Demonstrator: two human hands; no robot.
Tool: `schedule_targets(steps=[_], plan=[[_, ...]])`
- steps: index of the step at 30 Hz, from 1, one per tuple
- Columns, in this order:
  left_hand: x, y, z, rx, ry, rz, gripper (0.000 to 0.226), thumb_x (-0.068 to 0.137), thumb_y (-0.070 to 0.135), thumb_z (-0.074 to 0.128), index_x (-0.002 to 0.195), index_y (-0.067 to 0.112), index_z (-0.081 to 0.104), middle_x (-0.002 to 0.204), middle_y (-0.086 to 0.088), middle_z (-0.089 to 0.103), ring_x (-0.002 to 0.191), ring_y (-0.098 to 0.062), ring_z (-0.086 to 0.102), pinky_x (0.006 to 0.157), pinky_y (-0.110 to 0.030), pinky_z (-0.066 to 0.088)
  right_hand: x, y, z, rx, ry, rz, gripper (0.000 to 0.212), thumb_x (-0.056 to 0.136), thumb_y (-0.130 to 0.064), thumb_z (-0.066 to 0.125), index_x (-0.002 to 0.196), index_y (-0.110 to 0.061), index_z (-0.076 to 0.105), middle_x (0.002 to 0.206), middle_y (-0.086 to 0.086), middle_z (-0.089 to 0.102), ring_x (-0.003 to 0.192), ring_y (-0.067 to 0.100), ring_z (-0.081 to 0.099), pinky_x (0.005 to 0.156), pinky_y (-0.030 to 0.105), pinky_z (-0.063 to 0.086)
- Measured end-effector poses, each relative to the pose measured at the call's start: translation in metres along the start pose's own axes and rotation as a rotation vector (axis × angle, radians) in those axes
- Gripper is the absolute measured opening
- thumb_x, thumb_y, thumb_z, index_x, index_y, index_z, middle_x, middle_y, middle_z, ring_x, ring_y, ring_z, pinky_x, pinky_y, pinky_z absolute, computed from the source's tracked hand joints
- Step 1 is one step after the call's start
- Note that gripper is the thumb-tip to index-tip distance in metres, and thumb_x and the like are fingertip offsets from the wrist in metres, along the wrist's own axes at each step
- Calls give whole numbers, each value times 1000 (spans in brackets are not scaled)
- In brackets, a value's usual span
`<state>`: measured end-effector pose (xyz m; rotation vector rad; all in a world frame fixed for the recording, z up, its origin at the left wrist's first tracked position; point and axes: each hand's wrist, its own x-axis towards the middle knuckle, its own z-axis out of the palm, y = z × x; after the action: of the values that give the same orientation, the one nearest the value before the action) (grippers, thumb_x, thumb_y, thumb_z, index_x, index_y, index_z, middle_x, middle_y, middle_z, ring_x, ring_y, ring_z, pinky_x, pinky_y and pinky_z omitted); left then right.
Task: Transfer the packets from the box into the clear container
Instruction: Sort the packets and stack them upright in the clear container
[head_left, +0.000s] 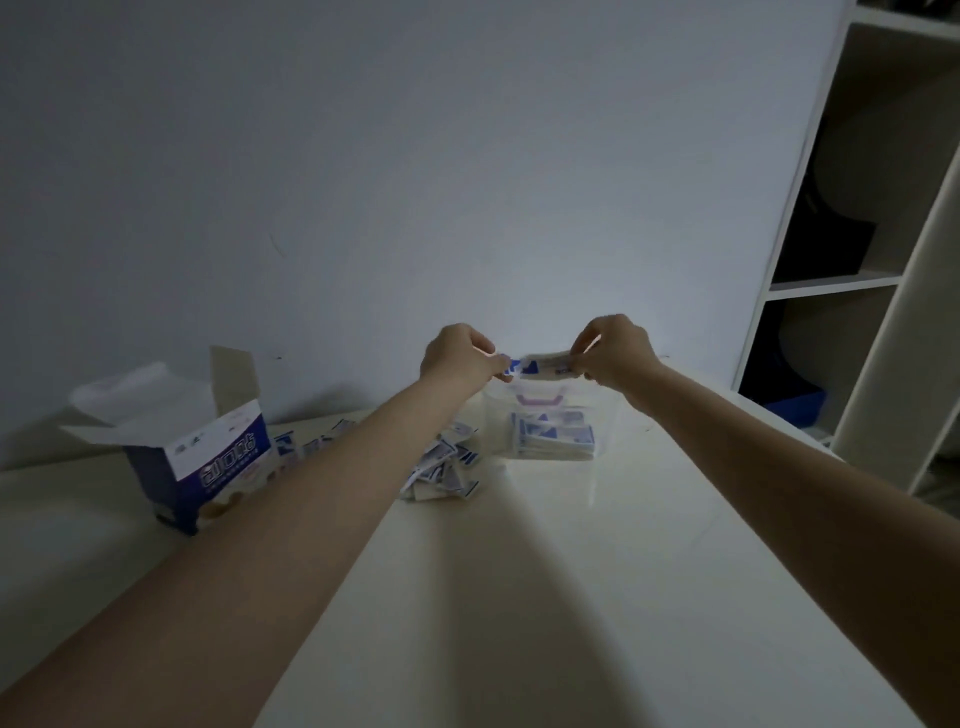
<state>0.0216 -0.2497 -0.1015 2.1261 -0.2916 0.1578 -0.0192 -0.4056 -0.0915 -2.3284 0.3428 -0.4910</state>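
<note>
My left hand (460, 356) and my right hand (613, 351) pinch the two ends of a stack of blue-and-white packets (537, 364), held level just above the clear container (605, 415). The container stands at the far side of the table, has a pale purple handle and holds several packets laid in a neat pile at its bottom. A heap of loose packets (447, 470) lies on the table left of the container, partly hidden by my left forearm. The open blue-and-white box (208, 462) stands at the left with its flaps up.
The white table (571, 597) stretches toward me between my forearms. A plain wall rises right behind the container. A white shelf unit (852, 280) with dark items stands at the right, past the table's edge.
</note>
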Motion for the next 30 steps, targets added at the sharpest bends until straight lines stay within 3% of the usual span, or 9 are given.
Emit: schedule_targets(steps=[5, 11, 14, 18, 20, 22, 25, 27, 30], plan=[[18, 14, 22, 466, -94, 96, 8, 82, 16, 67, 87, 10, 69, 93, -4, 73, 82, -20, 64, 66, -27, 45, 22, 10, 7, -298, -106, -5, 20, 82, 0, 56, 99, 2, 66, 93, 15, 65, 79, 25, 58, 56, 24, 43], [36, 14, 41, 749, -275, 102, 20, 84, 13, 63, 103, 9, 67, 102, -5, 70, 96, -22, 64, 87, -34, 50, 26, 11, 16, -436, -182, -36, 9, 82, 3, 56, 90, -1, 61, 82, 11, 55, 76, 22, 53, 52, 22, 40], [38, 20, 48, 880, -346, 106, 8, 88, 10, 53, 84, 9, 60, 87, -2, 61, 91, -20, 56, 89, -34, 41, 26, 14, 18, -477, -199, -21, 12, 84, 5, 52, 80, -6, 50, 73, 8, 47, 75, 23, 51, 53, 23, 39], [36, 25, 57, 1040, -438, 57, 28, 93, 13, 44, 65, 15, 41, 70, 2, 48, 86, -19, 46, 94, -36, 31, 27, 16, 21, -548, -222, -54, 12, 86, 2, 52, 96, -2, 57, 85, 10, 49, 78, 24, 50, 68, 26, 41], [35, 25, 59, 1089, -466, 49, 31, 95, 15, 45, 64, 15, 42, 68, 2, 49, 87, -18, 46, 96, -38, 29, 26, 16, 21, -595, -239, -85, 14, 87, 1, 50, 99, -2, 56, 86, 10, 48, 78, 24, 48, 69, 26, 40], [32, 28, 61, 1116, -506, 53, 30, 95, 13, 46, 64, 12, 43, 67, 0, 45, 88, -18, 44, 102, -42, 29, 23, 15, 21, -641, -249, -113, 5, 87, 1, 49, 86, -4, 49, 85, 11, 45, 74, 24, 47, 69, 26, 38], [30, 29, 64, 1116, -510, 37, 20, 93, 9, 45, 73, 10, 47, 66, -2, 48, 78, -18, 47, 102, -41, 27, 22, 15, 22, -688, -281, -121, 21, 87, -1, 49, 70, -5, 38, 84, 11, 44, 71, 23, 47, 68, 26, 38], [30, 28, 66, 1090, -476, 21, 29, 95, 11, 41, 66, 11, 43, 65, -2, 49, 68, -16, 46, 98, -38, 27, 23, 14, 22, -696, -336, -100, 19, 88, -2, 48, 72, -6, 39, 84, 10, 44, 77, 22, 48, 69, 26, 39], [29, 29, 68, 1073, -464, -1, 32, 93, 7, 43, 62, 11, 40, 66, -3, 45, 78, -20, 46, 90, -37, 26, 26, 12, 24, -715, -376, -77, 9, 89, -5, 49, 83, -6, 42, 72, 6, 42, 76, 21, 48, 61, 25, 39]])
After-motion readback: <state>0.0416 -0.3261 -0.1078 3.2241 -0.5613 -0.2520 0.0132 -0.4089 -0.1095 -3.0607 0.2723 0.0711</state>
